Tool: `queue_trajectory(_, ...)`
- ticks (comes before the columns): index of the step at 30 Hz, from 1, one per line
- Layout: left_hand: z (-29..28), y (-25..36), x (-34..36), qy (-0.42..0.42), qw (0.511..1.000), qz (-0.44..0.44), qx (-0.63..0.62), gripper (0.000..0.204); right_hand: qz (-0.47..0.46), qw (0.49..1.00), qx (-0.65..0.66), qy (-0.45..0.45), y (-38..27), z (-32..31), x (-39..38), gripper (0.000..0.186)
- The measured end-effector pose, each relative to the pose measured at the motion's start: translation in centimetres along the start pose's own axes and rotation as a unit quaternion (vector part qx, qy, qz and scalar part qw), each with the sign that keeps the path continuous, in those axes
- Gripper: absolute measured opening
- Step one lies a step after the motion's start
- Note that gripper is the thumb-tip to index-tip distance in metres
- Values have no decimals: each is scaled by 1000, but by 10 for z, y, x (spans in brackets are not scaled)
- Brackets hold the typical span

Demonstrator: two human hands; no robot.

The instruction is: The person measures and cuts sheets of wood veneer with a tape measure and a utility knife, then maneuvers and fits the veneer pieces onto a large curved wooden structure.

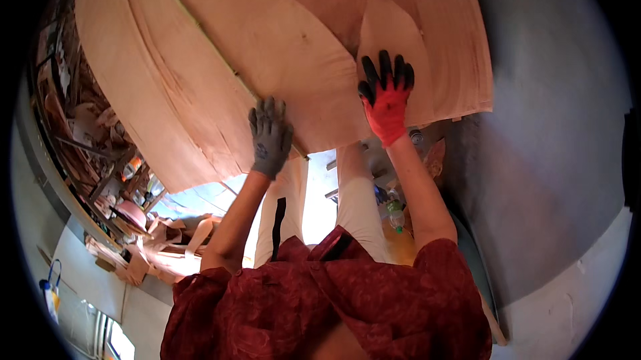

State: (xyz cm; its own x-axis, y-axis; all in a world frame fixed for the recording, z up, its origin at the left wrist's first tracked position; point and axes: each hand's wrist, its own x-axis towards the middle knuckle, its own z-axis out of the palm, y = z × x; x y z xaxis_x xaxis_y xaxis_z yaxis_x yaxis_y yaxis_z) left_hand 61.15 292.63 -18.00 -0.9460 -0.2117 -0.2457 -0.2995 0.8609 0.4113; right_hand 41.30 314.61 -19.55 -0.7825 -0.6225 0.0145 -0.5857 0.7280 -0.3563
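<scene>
Broad reddish-tan sheets that look like wood veneer (320, 113) lie spread in front of me, overlapping, with creases along the left. My left hand (270, 136), in a grey glove, presses flat near the close edge, fingers stretched away from me. A thin stick (200, 28) runs slantwise over the sheet from the far left, passes beneath this hand and pokes out at the near edge. On the right, my right hand (387, 96), in a red glove with black fingers, rests with fingers spread on a pointed veneer piece (392, 26). Neither hand grips anything.
Veneer scraps (167, 246) are heaped at the lower left, beside a cluttered rack (87, 140). A clear bottle with a green cap (396, 216) is low by my right leg. Grey floor (541, 113) stretches along the right.
</scene>
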Motion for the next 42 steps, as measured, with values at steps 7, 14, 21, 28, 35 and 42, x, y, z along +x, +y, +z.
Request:
queue_trajectory(7, 0, -10, -75, -39, 998, -37, -33, 52, 44, 991, -106, -68, 7, 73, 21, 65)
queue_trajectory(14, -22, -53, -139, 36, 988, -136, -71, 51, -1, 994, 104, 31, -43, 7, -17, 57)
queue_trajectory(21, -14, -132, -168, 77, 966, -247, 17, 58, 127, 939, 277, -156, -162, 56, -80, 50)
queue_trajectory(28, 18, -185, -155, 48, 965, -254, 40, 63, 114, 967, 124, -192, -193, 87, -69, 54)
queue_trajectory(35, -6, -201, -150, 123, 965, -232, 1, 62, 95, 976, 40, -193, -192, 91, -76, 65)
queue_trajectory(42, -72, -255, 16, 290, 934, -206, 33, 59, 136, 967, 46, -210, -207, 87, -68, 70)
